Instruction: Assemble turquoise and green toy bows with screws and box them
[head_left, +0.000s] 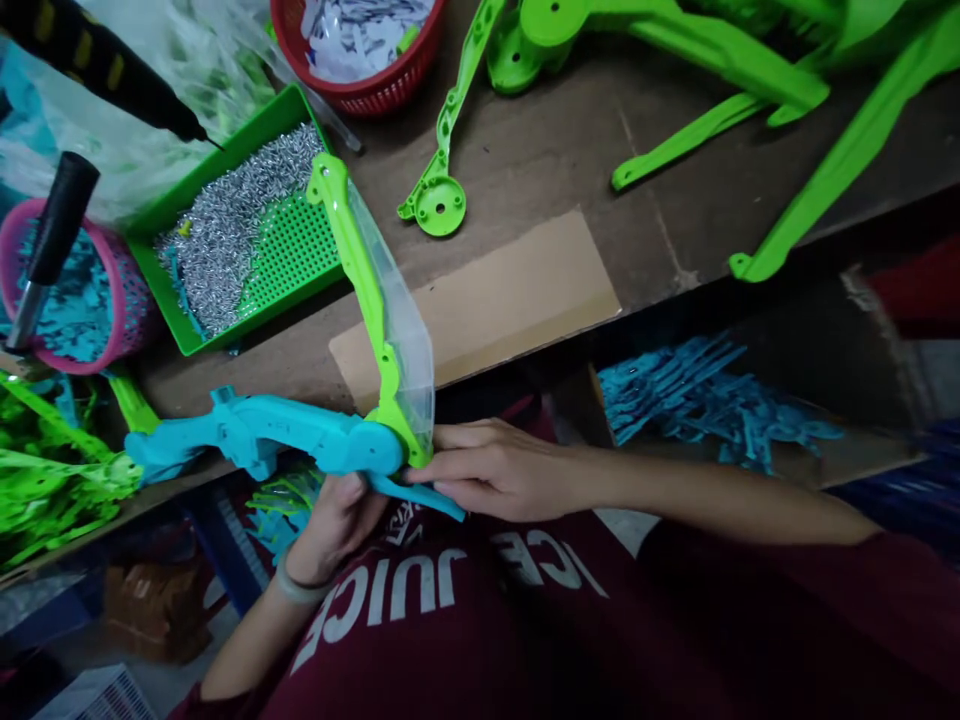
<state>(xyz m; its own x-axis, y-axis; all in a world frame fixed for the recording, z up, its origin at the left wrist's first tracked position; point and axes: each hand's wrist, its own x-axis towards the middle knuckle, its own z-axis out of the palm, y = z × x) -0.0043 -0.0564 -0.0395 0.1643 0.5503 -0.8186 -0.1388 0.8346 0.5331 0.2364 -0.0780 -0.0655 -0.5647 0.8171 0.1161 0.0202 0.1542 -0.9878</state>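
My left hand (340, 525) is closed around the underside of a long blue plastic part (289, 432) with a round joint at its right end. A lime-green plastic arm (366, 285) rises from that joint, with a clear plastic panel (409, 345) along its right side. My right hand (499, 470) has its fingers closed at the joint, by the green arm's lower end and a thin blue strip (421, 496). Exactly what the right fingertips pinch is partly hidden.
On the bench are a green tray of screws (232, 230), a flat cardboard piece (517, 290), a red basket (360, 95) and a pink basket (120, 300). A power screwdriver (112, 70) hangs upper left. A hammer (56, 235) and green parts (697, 150) lie around.
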